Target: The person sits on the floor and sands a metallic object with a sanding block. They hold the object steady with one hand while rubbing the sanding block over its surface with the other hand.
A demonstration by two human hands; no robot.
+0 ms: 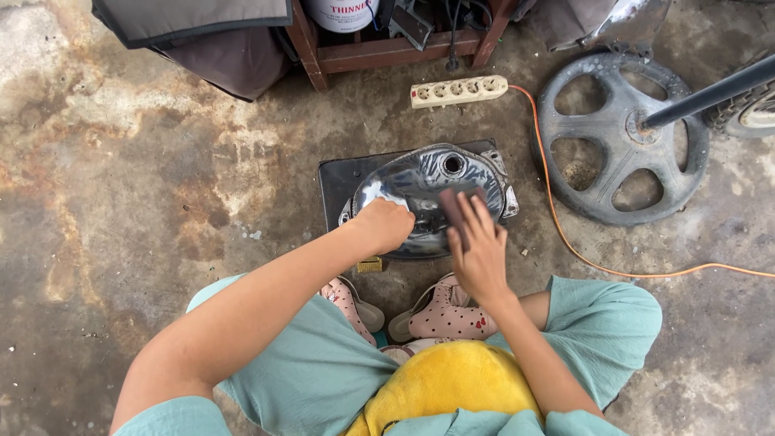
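Observation:
A shiny bare-metal motorcycle fuel tank (420, 173) lies on a dark mat (339, 178) on the concrete floor in front of me. My left hand (383, 224) is closed on the tank's near left edge, gripping it. My right hand (478, 246) lies flat, fingers spread, pressing a dark brownish sanding sheet (454, 203) against the tank's right side. The tank's round filler hole (453, 165) shows near its top.
A cream power strip (458, 90) with an orange cable (565, 234) lies beyond the tank. A grey cast wheel (622, 137) with a black rod sits at the right. A wooden stool frame (387, 52) and a can stand at the back. My feet wear pink slippers (444, 311).

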